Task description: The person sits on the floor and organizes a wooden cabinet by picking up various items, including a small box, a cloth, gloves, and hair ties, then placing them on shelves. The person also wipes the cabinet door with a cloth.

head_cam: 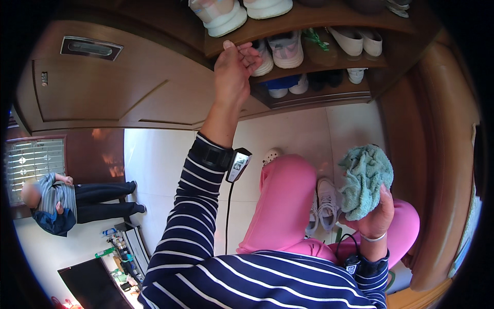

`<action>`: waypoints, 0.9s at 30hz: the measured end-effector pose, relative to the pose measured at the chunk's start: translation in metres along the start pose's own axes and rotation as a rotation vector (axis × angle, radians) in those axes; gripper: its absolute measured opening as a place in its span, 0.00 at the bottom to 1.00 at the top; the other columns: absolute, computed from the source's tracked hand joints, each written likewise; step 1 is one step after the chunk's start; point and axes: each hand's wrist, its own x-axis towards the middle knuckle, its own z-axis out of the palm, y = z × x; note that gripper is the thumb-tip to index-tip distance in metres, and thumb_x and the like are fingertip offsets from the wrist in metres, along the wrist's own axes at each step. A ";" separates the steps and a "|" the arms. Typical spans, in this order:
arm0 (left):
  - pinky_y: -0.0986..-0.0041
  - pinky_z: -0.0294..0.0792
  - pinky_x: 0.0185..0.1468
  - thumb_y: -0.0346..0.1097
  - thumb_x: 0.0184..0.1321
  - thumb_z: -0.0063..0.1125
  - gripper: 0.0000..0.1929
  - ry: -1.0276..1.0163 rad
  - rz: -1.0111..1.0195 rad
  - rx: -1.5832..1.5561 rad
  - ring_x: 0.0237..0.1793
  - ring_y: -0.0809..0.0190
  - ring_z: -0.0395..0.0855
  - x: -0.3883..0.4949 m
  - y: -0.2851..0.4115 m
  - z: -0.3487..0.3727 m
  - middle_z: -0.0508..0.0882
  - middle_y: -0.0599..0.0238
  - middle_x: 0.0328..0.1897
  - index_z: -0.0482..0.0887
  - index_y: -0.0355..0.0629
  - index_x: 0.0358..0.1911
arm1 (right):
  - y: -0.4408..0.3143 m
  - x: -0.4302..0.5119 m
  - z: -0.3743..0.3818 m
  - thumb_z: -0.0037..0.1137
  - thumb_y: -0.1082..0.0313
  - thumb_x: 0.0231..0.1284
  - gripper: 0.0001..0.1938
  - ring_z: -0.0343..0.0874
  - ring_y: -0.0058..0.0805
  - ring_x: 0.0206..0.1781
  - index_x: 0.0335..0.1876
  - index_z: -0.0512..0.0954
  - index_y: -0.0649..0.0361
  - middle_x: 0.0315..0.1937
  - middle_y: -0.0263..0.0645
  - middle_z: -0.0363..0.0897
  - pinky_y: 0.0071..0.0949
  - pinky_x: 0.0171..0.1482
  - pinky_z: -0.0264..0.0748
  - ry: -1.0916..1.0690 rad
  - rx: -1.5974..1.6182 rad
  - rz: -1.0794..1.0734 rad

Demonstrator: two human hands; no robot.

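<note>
My left hand (238,65) is raised at the front edge of a wooden shoe-cabinet shelf (328,29), its fingers loosely curled and apart with nothing visible in them. Whether it touches the shelf I cannot tell. Right behind the fingers stands a pair of light sneakers (287,48). On the shelf above are white-soled shoes (225,19). My right hand (372,218) holds a crumpled green terry cloth (364,181) over my right knee. White lace-up sneakers (327,201) stand on the floor between my legs.
White slip-on shoes (353,40) share the middle shelf; more shoes (287,89) sit below. A cabinet door (92,85) extends left. A brown padded furniture side (444,162) borders my right. A cable (228,216) hangs from my left wrist device. Another person (58,197) stands at far left.
</note>
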 end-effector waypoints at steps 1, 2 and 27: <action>0.62 0.76 0.51 0.54 0.79 0.39 0.25 0.012 -0.004 0.018 0.38 0.60 0.82 0.003 0.001 0.002 0.83 0.61 0.38 0.77 0.36 0.50 | 0.000 0.001 0.000 0.54 0.58 0.65 0.33 0.80 0.43 0.62 0.71 0.63 0.69 0.63 0.51 0.76 0.41 0.64 0.77 0.016 -0.015 0.013; 0.62 0.77 0.51 0.55 0.79 0.39 0.25 0.026 -0.008 0.034 0.38 0.60 0.82 0.006 0.002 0.006 0.83 0.61 0.38 0.77 0.35 0.50 | -0.001 0.001 0.000 0.54 0.57 0.65 0.33 0.80 0.43 0.62 0.71 0.64 0.69 0.63 0.51 0.76 0.41 0.64 0.78 0.018 -0.025 0.020; 0.72 0.80 0.48 0.51 0.76 0.52 0.19 -0.068 -0.221 0.234 0.37 0.66 0.85 -0.008 0.017 0.000 0.85 0.62 0.37 0.80 0.38 0.46 | -0.011 -0.003 0.008 0.52 0.65 0.67 0.29 0.79 0.40 0.62 0.72 0.63 0.64 0.62 0.46 0.76 0.39 0.65 0.75 -0.096 0.027 -0.043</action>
